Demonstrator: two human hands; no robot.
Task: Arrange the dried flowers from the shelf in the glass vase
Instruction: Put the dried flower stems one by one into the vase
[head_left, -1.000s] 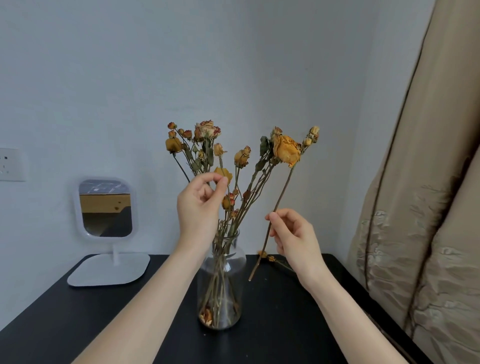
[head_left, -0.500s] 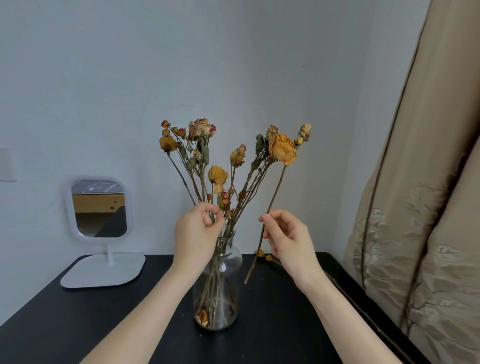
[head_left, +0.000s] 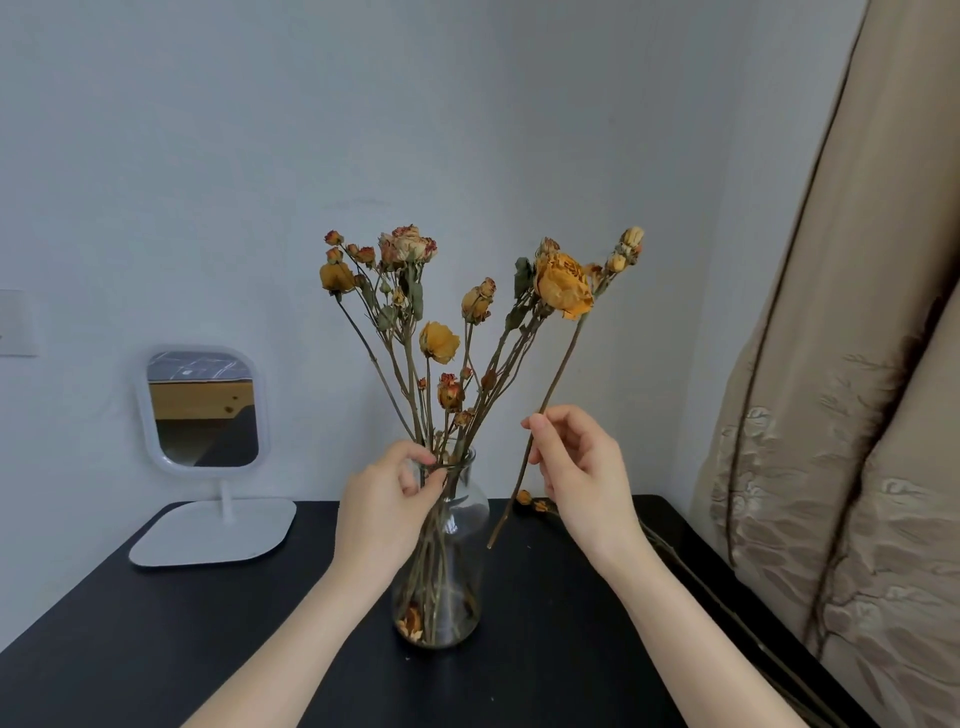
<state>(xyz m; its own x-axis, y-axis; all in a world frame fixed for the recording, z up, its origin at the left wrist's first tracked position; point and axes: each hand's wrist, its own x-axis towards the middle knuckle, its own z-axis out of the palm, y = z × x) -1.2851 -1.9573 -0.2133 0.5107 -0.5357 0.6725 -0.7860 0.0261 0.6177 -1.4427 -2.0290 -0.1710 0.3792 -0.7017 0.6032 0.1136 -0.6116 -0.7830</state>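
A glass vase (head_left: 470, 525) stands upright near the middle of a black table (head_left: 156, 649). A bunch of dried flowers (head_left: 415, 332) rises out of its mouth, the stems fanning left and right with small orange, pink and yellow heads on top; a few loose heads lie at the bottom inside the glass. The left hand (head_left: 382, 501) is at the vase's neck on its left side, its grip closed with thumb and forefinger pinching the stems just where they leave the rim (the other fingers are curled behind and partly hidden). The right hand (head_left: 584, 467) is raised just right of the vase, apart from it, its grip pinched on the bare stem of a single yellow rose (head_left: 563, 286), about midway down. That stem tilts: its head is up among the right-hand sprays of the bunch, and its cut end hangs in the air beside the vase's shoulder, outside the glass and above the table. Behind the right hand some loose stems (head_left: 532, 503) with small orange heads lie flat on the table toward the back right corner. A white-framed mirror (head_left: 202, 410) on a flat white base stands at the back left, against the pale wall (head_left: 467, 104), and a beige curtain (head_left: 857, 415) hangs down the right side.
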